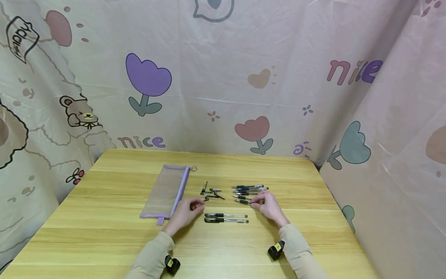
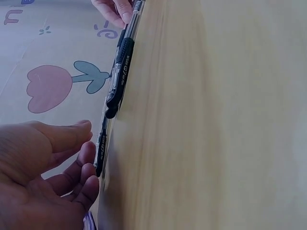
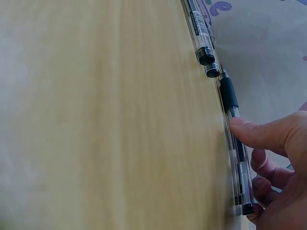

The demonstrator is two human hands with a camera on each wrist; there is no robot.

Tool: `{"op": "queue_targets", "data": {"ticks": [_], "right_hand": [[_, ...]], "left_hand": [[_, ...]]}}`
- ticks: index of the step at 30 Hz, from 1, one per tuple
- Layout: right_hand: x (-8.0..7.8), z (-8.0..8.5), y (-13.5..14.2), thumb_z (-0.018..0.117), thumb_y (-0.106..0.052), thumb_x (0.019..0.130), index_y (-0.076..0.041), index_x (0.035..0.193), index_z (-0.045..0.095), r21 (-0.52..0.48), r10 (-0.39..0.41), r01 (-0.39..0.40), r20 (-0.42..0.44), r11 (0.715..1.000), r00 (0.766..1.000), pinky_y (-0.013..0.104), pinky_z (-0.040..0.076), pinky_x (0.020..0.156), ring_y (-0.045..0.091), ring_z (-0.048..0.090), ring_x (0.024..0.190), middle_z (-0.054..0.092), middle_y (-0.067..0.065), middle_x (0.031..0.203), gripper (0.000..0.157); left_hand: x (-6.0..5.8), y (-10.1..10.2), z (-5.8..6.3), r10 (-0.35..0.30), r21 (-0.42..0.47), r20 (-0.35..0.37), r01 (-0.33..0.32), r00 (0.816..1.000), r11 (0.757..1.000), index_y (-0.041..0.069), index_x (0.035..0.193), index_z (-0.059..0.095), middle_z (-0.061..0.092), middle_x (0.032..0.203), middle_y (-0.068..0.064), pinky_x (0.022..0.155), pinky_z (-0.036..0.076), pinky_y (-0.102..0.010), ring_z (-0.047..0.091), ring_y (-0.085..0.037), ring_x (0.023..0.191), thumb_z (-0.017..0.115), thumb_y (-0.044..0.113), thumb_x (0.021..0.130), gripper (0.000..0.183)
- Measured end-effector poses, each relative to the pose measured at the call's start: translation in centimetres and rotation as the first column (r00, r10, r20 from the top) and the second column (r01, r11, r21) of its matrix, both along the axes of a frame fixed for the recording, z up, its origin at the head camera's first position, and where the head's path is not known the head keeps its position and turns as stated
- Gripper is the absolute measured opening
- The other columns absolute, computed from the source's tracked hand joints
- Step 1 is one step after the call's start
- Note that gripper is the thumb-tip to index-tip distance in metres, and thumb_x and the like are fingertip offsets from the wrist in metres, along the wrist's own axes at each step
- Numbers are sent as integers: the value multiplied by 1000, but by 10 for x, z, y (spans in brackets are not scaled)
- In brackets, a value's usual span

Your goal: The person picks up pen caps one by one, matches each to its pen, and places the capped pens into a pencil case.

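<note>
My right hand [image 1: 266, 205] pinches the barrel of an uncapped gel pen [image 3: 229, 96] with a black grip, thumb on its near side. This pen lies at the front of a row of uncapped pens [image 1: 248, 187], tips pointing left. My left hand [image 1: 189, 211] has its fingers loosely bent, with a gap between thumb and forefinger. Its fingertips are right at a black pen cap [image 2: 101, 152], beside a loose cluster of pen caps [image 1: 210, 192]. Two capped pens [image 1: 226, 220] lie parallel on the table between the hands, caps to the left.
A mesh zip pouch [image 1: 162, 190] with lilac edges lies flat left of the caps, its ring towards the back. The wooden table [image 1: 223, 255] ends against a patterned curtain [image 1: 216, 77] at the back. Both wrists wear small black cameras [image 1: 276, 250].
</note>
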State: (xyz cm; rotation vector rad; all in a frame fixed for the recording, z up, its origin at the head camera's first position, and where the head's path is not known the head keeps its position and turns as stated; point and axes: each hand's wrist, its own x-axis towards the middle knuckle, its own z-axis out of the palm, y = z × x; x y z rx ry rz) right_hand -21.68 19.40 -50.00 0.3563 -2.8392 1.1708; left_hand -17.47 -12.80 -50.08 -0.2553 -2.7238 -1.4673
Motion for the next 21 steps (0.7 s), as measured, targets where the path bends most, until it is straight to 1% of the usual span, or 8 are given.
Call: {"op": "queue_targets", "data": {"ticks": [6, 9, 11, 14, 16, 21], "right_hand": [[0, -1, 2, 80, -5, 81, -13, 86, 79, -11, 22, -22, -13, 1000, 1000, 33, 47, 84, 15, 59, 91, 68, 1, 92, 9], [1, -1, 3, 80, -5, 81, -13, 86, 79, -11, 23, -23, -17, 1000, 1000, 36, 48, 87, 17, 61, 94, 69, 1, 95, 9], [1, -1, 3, 80, -6, 82, -14, 86, 79, -13, 20, -20, -14, 1000, 1000, 41, 49, 91, 19, 62, 98, 69, 2, 97, 10], [2, -1, 3, 79, -7, 82, -15, 87, 79, -24, 18, -18, -5, 1000, 1000, 45, 49, 93, 21, 62, 99, 70, 3, 100, 9], [3, -1, 3, 79, -7, 82, -15, 87, 79, -26, 17, -17, 0, 1000, 1000, 43, 49, 92, 19, 61, 98, 70, 2, 100, 9], [5, 0, 4, 79, -7, 83, -14, 88, 79, -30, 22, -22, 8, 999, 1000, 30, 45, 80, 14, 57, 90, 70, 2, 98, 9]], "left_hand": [[-1, 1, 3, 41, 5, 10, -41, 999, 999, -1, 107, 71, 64, 83, -2, 66, 45, -19, 52, -10, 74, 74, 2, 86, 21], [-2, 1, 5, 54, 2, -5, -54, 999, 999, -2, 111, 69, 64, 87, -5, 67, 45, -19, 52, -11, 76, 75, 2, 85, 27], [-2, 0, 7, 60, -2, -16, -60, 998, 998, -4, 114, 67, 64, 91, -8, 69, 45, -20, 52, -12, 77, 75, 1, 84, 31], [-3, 0, 7, 60, -10, -32, -60, 998, 998, -5, 119, 65, 64, 97, -13, 71, 44, -21, 52, -16, 80, 76, 1, 84, 38], [-4, 0, 7, 62, -12, -35, -62, 997, 998, -6, 123, 63, 63, 100, -16, 71, 43, -22, 53, -19, 81, 76, 1, 84, 42], [-5, 0, 7, 74, -15, -37, -75, 997, 997, -5, 127, 60, 62, 106, -18, 72, 43, -21, 54, -21, 85, 76, 0, 83, 48]]}}
